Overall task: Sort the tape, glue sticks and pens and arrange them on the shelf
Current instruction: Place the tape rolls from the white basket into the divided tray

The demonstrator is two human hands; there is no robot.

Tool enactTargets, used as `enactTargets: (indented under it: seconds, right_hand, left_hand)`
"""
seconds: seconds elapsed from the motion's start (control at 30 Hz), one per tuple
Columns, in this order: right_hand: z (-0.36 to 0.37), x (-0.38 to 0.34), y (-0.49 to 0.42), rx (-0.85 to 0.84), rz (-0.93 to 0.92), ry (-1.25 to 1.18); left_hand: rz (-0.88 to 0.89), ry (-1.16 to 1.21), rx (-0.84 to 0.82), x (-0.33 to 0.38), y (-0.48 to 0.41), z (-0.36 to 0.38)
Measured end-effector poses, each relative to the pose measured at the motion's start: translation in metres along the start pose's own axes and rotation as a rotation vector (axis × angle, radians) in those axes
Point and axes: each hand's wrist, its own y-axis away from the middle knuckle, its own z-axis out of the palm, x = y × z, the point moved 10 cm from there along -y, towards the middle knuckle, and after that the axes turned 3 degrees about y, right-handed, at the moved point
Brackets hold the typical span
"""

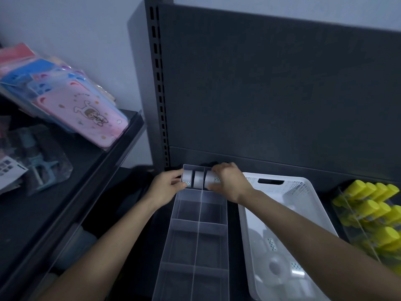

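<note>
Tape rolls [198, 179] stand in a row of three across the far compartments of the clear divider tray [186, 242] in your head view. Your left hand [166, 189] curls its fingers round the roll at the row's left end. Your right hand [229, 181] curls round the right-end roll, thumb at its near side. Just right of the tray sits a white basket [297, 187] holding loose tape [275, 266]. Further right of the tray lie yellow-capped glue sticks [368, 210].
</note>
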Motion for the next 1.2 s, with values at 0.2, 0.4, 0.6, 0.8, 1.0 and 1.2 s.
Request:
enactTargets:
  seconds: [0.2,0.4,0.6,0.8,1.0,1.2]
  right_hand:
    - [0.002,0.0,-0.009,0.008,0.007,0.114]
    - [-0.013,0.004,-0.004,0.054,-0.033,0.041]
    - [-0.062,0.039,0.023,0.279,0.029,-0.1]
    - [-0.063,0.092,0.074,0.254,0.135,-0.126]
    - [-0.045,0.131,0.123,0.158,0.214,-0.139]
    - [-0.034,0.141,0.155,0.099,0.179,-0.177]
  left_hand:
    - [-0.014,-0.003,-0.046,0.0,-0.007,0.003]
    - [0.008,-0.049,-0.035,0.001,-0.011,0.002]
    - [0.142,-0.308,0.125,0.03,-0.006,-0.001]
    - [0.42,-0.425,0.105,0.098,0.021,0.041]
    - [0.545,-0.458,-0.337,0.139,0.059,0.151]
    - [0.532,-0.892,-0.736,0.116,0.086,0.229]
